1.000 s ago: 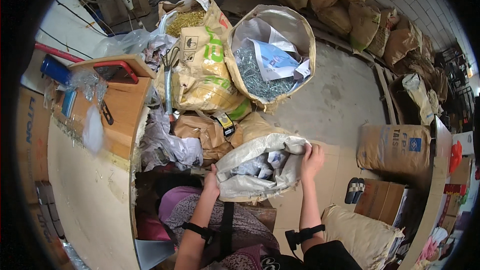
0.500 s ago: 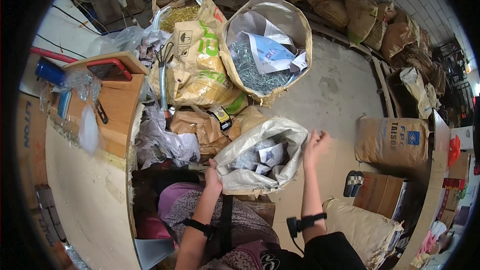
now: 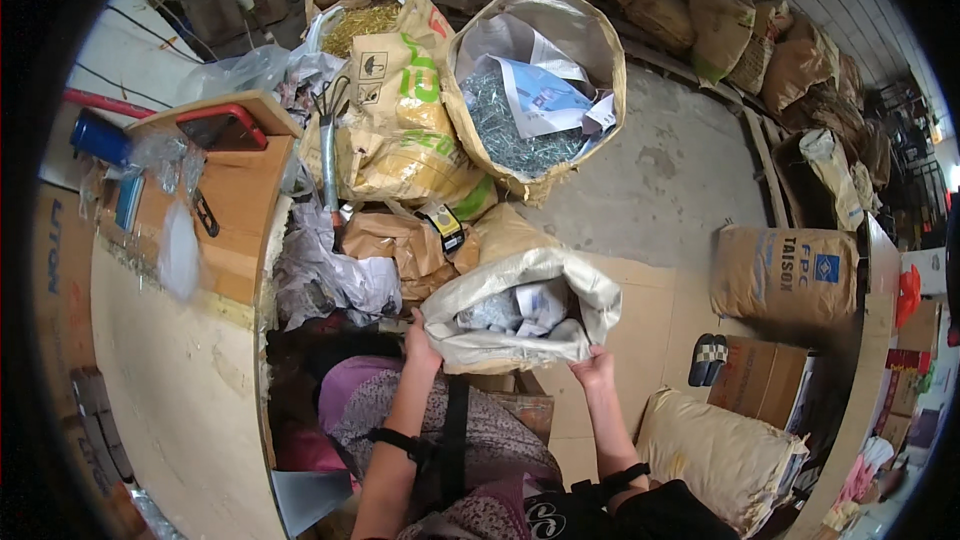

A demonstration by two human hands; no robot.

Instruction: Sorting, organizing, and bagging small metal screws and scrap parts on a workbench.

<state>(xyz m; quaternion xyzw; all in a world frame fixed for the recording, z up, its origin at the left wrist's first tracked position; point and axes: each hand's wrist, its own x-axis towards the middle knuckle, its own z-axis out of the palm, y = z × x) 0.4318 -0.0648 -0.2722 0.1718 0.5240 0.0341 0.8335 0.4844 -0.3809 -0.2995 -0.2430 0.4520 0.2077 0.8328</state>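
A white woven sack (image 3: 480,348) with a rolled-down rim stands in front of me, its mouth facing up. Inside lie crumpled printed paper (image 3: 543,306) and clear plastic or small shiny pieces that I cannot make out. My left hand (image 3: 421,344) grips the sack's near left edge, fingers closed on the fabric. At the near right edge, my right hand (image 3: 593,368) pinches the rim. Just beyond are a brown paper bag (image 3: 385,245) and a big open sack (image 3: 540,180) of thin, shiny metal-like pieces with printed sheets on top.
On the left, a wooden bench (image 3: 150,340) carries a red-cased phone (image 3: 222,128). A metal hand rake (image 3: 329,160) leans by a yellow-brown sack (image 3: 400,155). To the right are a full brown sack (image 3: 785,275), slippers (image 3: 708,360), a cardboard box (image 3: 757,380) and a pale sack (image 3: 715,450).
My right hand has come down from beside the sack's far right side to its near right edge and now grips it. The sack's mouth has shifted slightly, and its rim lies wider.
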